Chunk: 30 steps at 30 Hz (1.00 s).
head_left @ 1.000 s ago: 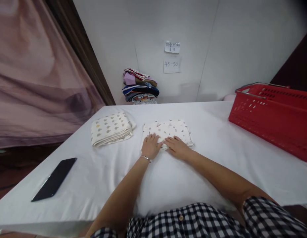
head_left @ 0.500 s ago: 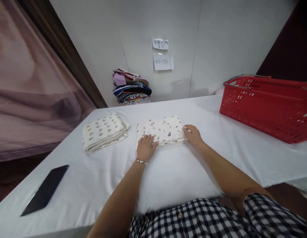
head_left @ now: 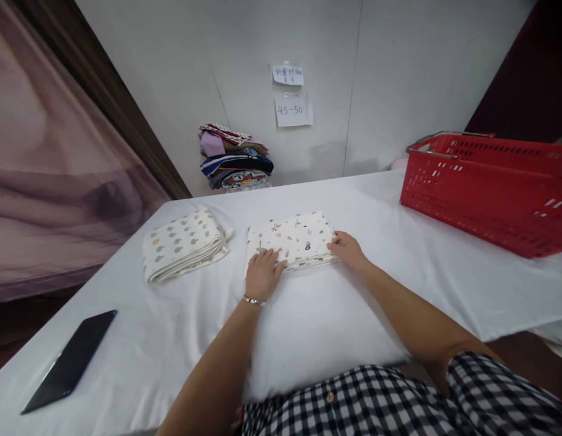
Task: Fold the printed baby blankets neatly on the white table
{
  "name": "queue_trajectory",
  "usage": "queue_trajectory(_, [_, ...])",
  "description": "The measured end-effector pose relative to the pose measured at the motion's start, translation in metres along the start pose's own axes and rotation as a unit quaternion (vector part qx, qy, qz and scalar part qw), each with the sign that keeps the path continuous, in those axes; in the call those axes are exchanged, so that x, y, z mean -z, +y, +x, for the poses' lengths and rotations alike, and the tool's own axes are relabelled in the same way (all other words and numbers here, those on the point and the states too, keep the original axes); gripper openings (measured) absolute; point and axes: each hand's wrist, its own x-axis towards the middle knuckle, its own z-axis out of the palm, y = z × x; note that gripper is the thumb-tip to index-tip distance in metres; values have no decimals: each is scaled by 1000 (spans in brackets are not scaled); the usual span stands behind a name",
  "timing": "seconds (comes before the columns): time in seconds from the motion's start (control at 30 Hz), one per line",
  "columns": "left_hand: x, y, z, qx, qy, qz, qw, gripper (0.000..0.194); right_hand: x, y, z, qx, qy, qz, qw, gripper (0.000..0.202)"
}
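In front of me on the white table lies a folded white blanket (head_left: 292, 239) printed with small grey, black and reddish figures. My left hand (head_left: 264, 272) rests palm down on its front left part, fingers stretched out. At the right end, my right hand (head_left: 347, 248) has its thumb and fingers closed on the edge near the front corner. The layers show along the front side. To the left sits another folded white blanket (head_left: 183, 242), patterned with grey round motifs and one yellow one; neither hand touches it.
A red plastic basket (head_left: 481, 206) with metal handles stands at the right of the table (head_left: 335, 327). A dark flat tablet-like object (head_left: 72, 360) lies front left. Behind the table's far edge rises a stack of folded cloths (head_left: 235, 158). Paper signs (head_left: 294, 111) hang on the wall.
The view has shifted slightly. My right hand's fingers have come a little further onto the blanket's right edge. My left hand stays flat on the blanket.
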Motion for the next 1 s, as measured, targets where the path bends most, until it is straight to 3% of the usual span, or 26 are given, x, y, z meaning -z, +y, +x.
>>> queue_trajectory(0.17, [-1,0,-1,5,5,-8,1000,36,8,-3,-1,86,87,-24,992,9])
queue_trajectory(0.37, [-3,-1,-2,10,3,-13,1000,37,8,3,1,-79,-7,-24,997,11])
queue_trajectory(0.6, [-3,-3,-2,3,4,-13,1000,38,9,1,-3,-36,27,-30,999,12])
queue_trajectory(0.77, [-1,-2,-2,1,-1,-10,1000,37,8,2,-2,-89,-15,-56,994,14])
queue_trajectory(1.0, [-1,-2,-2,3,-3,-24,1000,37,10,6,-1,-78,-1,-74,994,18])
